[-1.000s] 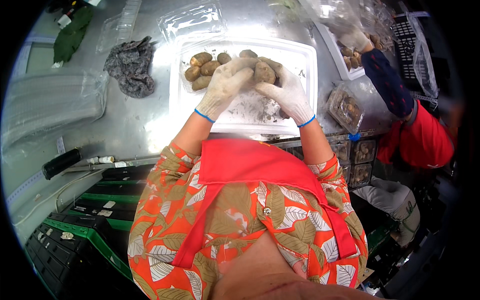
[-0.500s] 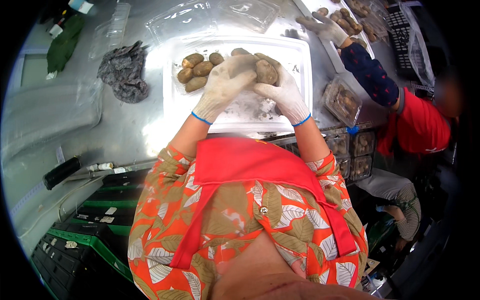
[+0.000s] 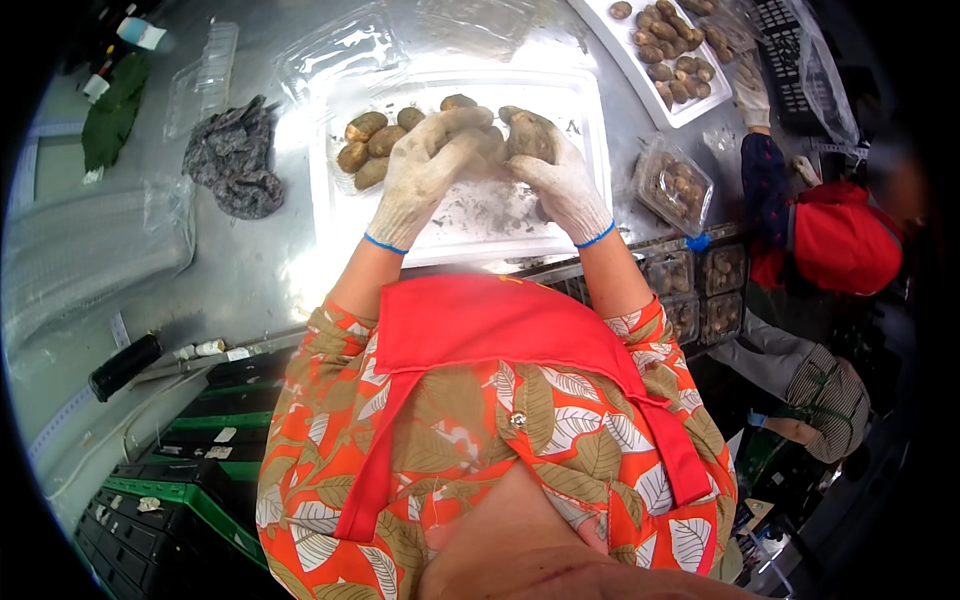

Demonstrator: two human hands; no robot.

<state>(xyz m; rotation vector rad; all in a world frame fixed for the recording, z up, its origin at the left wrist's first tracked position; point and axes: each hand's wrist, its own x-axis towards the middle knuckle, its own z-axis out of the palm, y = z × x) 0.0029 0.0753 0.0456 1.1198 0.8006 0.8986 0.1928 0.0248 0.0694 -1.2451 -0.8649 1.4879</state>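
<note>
Both my hands wear off-white knit gloves with blue cuffs, over a white tray dusted with dirt. My right hand is closed around a brown tuber, like a small potato or taro. Just left of it, my left hand has its fingers curled inward; what they hold, if anything, is blurred and hidden. Several brown tubers lie grouped beside my left hand, apparently in a clear plastic box. Another tuber shows beyond my left fingers.
Clear plastic boxes lie at the far side, and a grey rag is on the left. A filled clear box sits right of the tray. A co-worker's gloved hand is near another white tray of tubers.
My hands have drawn slightly apart, and the right one keeps its tuber. The co-worker's hand has moved right, off the far tray. The whole view has shifted a little.
</note>
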